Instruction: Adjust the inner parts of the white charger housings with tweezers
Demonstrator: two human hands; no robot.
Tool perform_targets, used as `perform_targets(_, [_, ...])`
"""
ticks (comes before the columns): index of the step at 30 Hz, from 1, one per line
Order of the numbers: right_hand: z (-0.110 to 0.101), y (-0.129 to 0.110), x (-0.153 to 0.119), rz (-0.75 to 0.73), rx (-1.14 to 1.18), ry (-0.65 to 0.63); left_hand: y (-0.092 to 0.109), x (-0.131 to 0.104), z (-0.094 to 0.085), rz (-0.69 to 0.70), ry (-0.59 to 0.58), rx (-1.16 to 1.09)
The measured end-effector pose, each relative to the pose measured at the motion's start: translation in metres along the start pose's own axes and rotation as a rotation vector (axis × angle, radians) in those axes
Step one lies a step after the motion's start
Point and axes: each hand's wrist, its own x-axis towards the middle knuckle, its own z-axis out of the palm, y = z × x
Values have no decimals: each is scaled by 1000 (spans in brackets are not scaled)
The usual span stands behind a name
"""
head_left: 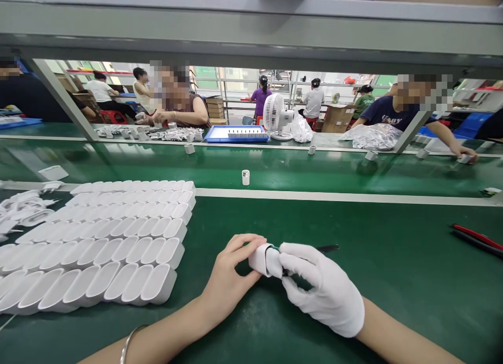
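Note:
My bare left hand [231,267] is closed, with its fingertips and thumb round a small white plastic housing [258,260]. My right hand [322,285], in a white glove, pinches a white inner piece [274,263] with a bit of green at its upper edge. That piece sits at the housing's open end, partly inside it; how deep I cannot tell. Both are tilted sideways, just above the green table. A thin dark tool [328,247] shows behind the gloved fingers, the rest of it hidden. Rows of open white housings [159,284] stand left of my left hand.
Loose white parts [23,209] are heaped at the far left. One small white unit [245,177] stands on the green belt [220,167] ahead. Red and black handles [477,239] lie at the right. A grey shelf beam [251,29] crosses overhead; co-workers sit beyond.

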Motion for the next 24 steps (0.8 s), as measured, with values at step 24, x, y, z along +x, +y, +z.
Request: perform_targets(24, [13,-4,3,567,829,69,10,-7,10,-405,-229,-661])
